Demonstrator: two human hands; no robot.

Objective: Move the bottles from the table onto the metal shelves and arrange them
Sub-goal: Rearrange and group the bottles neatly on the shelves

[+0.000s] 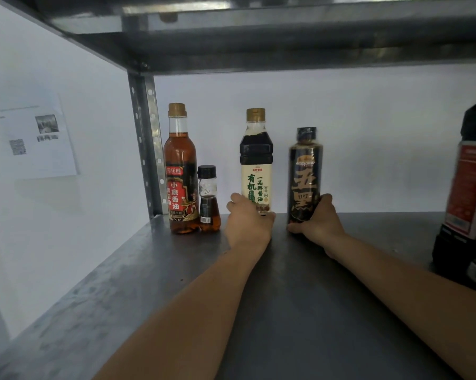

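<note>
Both my arms reach deep onto the metal shelf (138, 283). My left hand (248, 220) grips the base of a soy sauce bottle with a cream label and gold cap (256, 160). My right hand (318, 223) grips the bottom of a dark bottle with large gold characters (305, 176). Both bottles are upright at the back of the shelf. To the left stand a tall sesame oil bottle with a red label (180, 171) and, touching it, a small black-capped bottle (209, 200).
A large dark jug with a red label (467, 193) stands at the shelf's right edge. The upper shelf (258, 37) hangs low overhead. A perforated steel post (146, 144) rises at the back left. A paper notice (36, 138) hangs on the white wall.
</note>
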